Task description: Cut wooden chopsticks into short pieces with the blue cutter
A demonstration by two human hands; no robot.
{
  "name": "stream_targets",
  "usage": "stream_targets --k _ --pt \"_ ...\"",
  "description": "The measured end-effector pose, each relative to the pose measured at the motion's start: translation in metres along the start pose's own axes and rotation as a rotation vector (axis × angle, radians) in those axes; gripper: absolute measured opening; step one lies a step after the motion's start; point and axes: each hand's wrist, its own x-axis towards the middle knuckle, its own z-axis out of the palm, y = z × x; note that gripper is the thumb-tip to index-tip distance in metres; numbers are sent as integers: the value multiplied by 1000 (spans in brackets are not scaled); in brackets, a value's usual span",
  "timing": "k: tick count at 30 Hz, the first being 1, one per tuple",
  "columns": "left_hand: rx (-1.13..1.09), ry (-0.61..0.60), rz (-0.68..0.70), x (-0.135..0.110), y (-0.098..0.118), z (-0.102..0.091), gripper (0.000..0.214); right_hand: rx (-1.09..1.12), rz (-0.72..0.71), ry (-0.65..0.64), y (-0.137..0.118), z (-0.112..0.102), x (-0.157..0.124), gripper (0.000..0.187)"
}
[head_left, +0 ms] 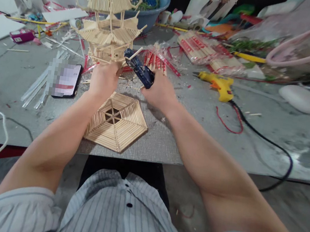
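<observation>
My right hand point(160, 91) is closed round a dark blue cutter point(139, 69), whose jaws point up and left and bite a thin wooden stick point(135, 53). My left hand point(104, 79) is curled just left of the cutter; what its fingers pinch is hidden, though it looks like the stick's lower end. Right below both hands lies a hexagonal roof of wooden sticks point(118, 122) on a grey mat point(157, 139). Behind the hands stands a tiered stick pagoda point(110, 21).
A yellow glue gun point(219, 86) with a black cord lies to the right. A phone point(67, 80) and clear glue sticks point(36, 88) lie to the left. Packs of sticks point(199, 49), a blue basin point(150, 4) and craft clutter fill the back of the table.
</observation>
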Motion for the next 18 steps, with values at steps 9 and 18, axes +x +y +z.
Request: stream_targets --k 9,18 --pt "259 12 80 -2 3 2 41 -53 -14 12 -5 3 -5 47" --pt "269 -24 93 -2 2 3 42 -95 36 -62 -12 -6 -8 47"
